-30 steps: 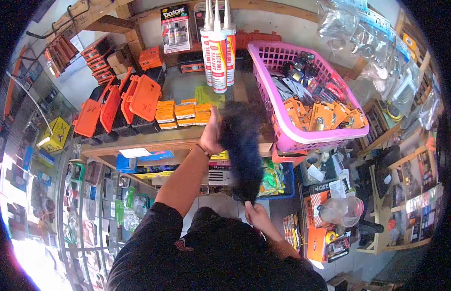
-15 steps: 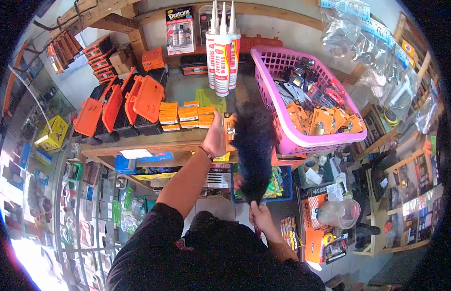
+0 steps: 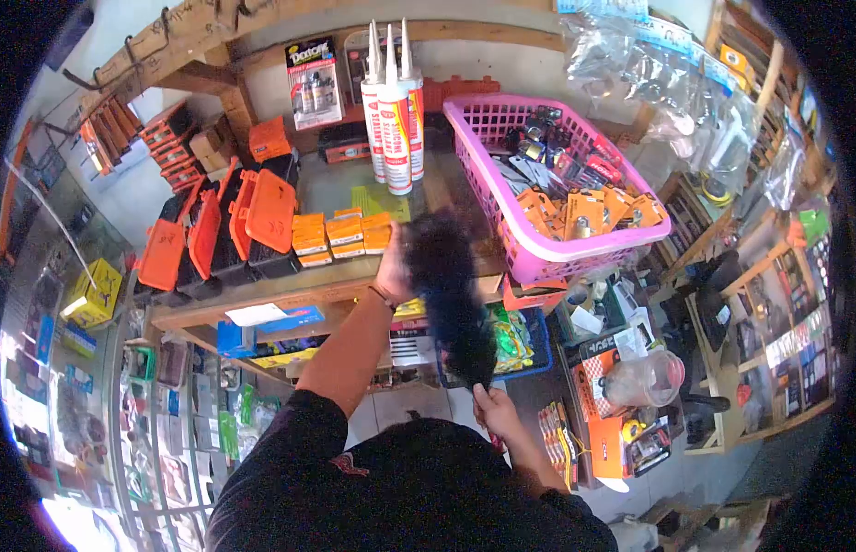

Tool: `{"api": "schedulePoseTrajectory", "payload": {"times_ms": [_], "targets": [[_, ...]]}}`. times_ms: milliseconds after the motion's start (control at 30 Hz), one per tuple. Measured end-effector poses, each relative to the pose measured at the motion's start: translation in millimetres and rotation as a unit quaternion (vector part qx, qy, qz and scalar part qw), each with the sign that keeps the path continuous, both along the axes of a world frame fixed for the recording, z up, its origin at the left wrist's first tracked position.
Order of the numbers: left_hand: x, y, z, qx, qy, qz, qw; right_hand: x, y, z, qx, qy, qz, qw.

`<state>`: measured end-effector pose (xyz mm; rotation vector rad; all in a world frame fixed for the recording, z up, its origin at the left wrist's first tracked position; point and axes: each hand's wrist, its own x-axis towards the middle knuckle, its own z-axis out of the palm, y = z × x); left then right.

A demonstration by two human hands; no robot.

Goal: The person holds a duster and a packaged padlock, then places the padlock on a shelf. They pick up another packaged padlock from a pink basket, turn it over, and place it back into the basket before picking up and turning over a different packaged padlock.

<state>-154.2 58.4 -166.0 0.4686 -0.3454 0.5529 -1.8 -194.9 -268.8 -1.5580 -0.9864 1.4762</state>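
My right hand [image 3: 501,411] is closed round the handle of a black fluffy duster [image 3: 446,294], which points up and away from me over the shelf's front edge. Its fibres brush against my left hand [image 3: 391,269], raised at the edge beside the small orange-and-white boxes [image 3: 345,235]. The left fingers are mostly hidden behind the duster; half a second ago they held one small orange box, now covered by the fibres. Several silicone sealant tubes [image 3: 396,138] stand upright behind. To the right sits a pink basket [image 3: 584,247] of carded padlocks and other hardware.
Black cases with orange lids [image 3: 267,210] line the shelf's left side. A Dextone adhesive pack [image 3: 314,87] hangs at the back. Below are a blue tray [image 3: 543,354] of green packets and a clear plastic jar [image 3: 662,379]. Glass display cases [image 3: 170,442] flank the left.
The duster's head has swung left and lower, across my left hand, covering the small box there. My view has shifted slightly, moving the shelf goods leftward in the picture.
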Motion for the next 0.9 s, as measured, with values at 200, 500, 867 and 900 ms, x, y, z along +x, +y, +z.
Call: {"api": "schedulePoseTrajectory", "payload": {"times_ms": [200, 500, 867, 900], "targets": [[-8, -16, 10, 0.058, 0.099, 0.105, 0.988, -23, -9, 1, 0.009, -0.082, 0.016, 0.996], [-82, -57, 26, 0.079, -0.065, 0.075, 0.992, -59, -36, 73, 0.002, -0.206, 0.12, 0.971], [-177, -120, 47, -0.144, -0.169, 0.13, 0.966, -93, -31, 58, 0.016, -0.176, 0.169, 0.97], [-181, -122, 45, -0.142, -0.171, 0.136, 0.965, -98, -30, 62, 0.003, -0.196, 0.192, 0.962]]}}
